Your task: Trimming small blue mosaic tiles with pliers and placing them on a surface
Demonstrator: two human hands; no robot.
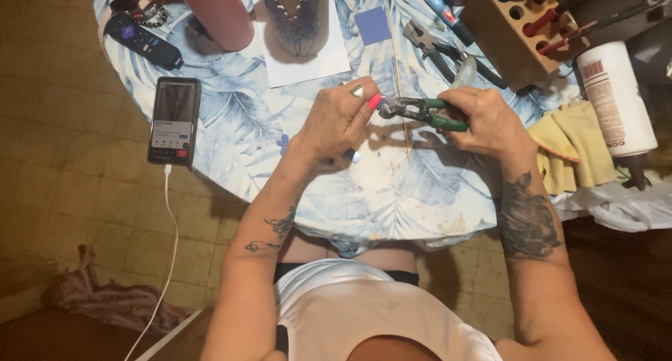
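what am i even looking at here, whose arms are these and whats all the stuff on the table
This is one picture from a camera worn on a person's head, looking down at their own two bare arms. The right hand grips green-handled pliers; the left hand pinches something small at the plier tips, too small to identify. The table has a leaf-print cloth. On it lie a phone on a white cable, a remote, a wooden tool block, a yellow rag and a white bottle.

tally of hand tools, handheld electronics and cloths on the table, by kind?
Pliers-type tools: 2, green-handled nippers held in the right hand, black-handled pliers
Handheld electronics: 2, phone, remote
Yellow cloth: 1
Total: 5
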